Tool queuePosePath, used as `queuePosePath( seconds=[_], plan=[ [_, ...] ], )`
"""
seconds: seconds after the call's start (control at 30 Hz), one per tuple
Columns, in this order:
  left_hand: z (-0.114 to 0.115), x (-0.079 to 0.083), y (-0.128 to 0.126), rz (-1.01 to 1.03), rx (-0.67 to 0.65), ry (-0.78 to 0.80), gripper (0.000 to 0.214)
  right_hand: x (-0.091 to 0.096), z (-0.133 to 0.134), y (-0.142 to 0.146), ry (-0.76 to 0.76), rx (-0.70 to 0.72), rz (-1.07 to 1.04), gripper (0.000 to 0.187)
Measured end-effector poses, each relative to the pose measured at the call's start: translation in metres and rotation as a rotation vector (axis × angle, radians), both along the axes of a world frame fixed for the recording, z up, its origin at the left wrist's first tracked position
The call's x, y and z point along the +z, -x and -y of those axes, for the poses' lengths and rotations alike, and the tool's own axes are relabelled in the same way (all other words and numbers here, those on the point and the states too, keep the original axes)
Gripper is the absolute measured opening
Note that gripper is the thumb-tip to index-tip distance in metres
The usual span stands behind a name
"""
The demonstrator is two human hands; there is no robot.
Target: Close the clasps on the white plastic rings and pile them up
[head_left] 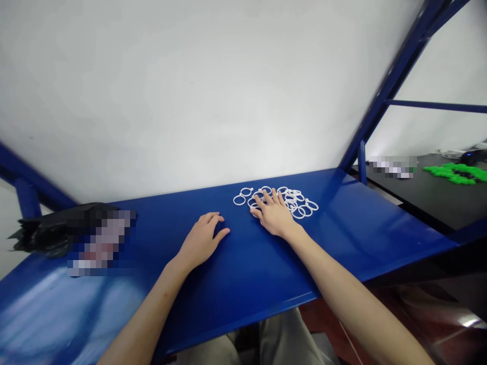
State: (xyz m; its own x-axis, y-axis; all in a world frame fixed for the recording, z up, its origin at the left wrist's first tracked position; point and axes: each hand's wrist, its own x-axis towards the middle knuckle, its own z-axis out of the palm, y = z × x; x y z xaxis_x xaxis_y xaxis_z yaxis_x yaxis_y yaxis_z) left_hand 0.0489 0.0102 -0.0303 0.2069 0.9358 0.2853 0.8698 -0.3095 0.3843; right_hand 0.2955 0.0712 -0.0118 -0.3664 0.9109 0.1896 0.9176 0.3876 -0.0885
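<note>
Several thin white rings [305, 210], each with a small knob, lie in a loose pile on the blue tabletop [243, 274]. My right hand [273, 213] rests over the left part of the pile with its fingers spread, hiding some of the rings. Two rings [239, 199] lie a little apart on the pile's left side. To the left, my left hand [205, 234] is above or on the bare tabletop. Its fingers are loosely curved with the thumb apart, and nothing shows in them.
A black plastic bag [57, 228] and a blurred-out item [101, 241] lie at the left. Behind the table rises a white wall [205, 101], with blue frame posts [380, 96] at the sides. Bright green pieces [454, 173] sit on a black table [429, 197] at right.
</note>
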Motion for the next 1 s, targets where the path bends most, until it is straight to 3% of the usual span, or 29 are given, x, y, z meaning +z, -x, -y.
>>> queuePosePath(
  seconds=[0.27,0.47,0.6,1.0],
  plan=[
    [0.0,0.001,0.0,-0.019,0.012,0.042,0.035,0.003,-0.001,-0.008,-0.059,-0.037,-0.041,0.065],
    [-0.001,0.001,0.001,-0.025,-0.002,0.041,0.037,0.007,-0.01,-0.026,-0.133,-0.257,-0.075,0.065],
    [-0.001,0.002,0.002,-0.025,0.001,0.053,0.038,0.006,-0.017,-0.039,-0.062,-0.37,-0.076,0.07],
    [-0.004,-0.002,0.005,-0.051,-0.007,0.087,0.043,-0.005,-0.024,-0.035,0.049,-0.243,-0.112,0.085]
  ],
)
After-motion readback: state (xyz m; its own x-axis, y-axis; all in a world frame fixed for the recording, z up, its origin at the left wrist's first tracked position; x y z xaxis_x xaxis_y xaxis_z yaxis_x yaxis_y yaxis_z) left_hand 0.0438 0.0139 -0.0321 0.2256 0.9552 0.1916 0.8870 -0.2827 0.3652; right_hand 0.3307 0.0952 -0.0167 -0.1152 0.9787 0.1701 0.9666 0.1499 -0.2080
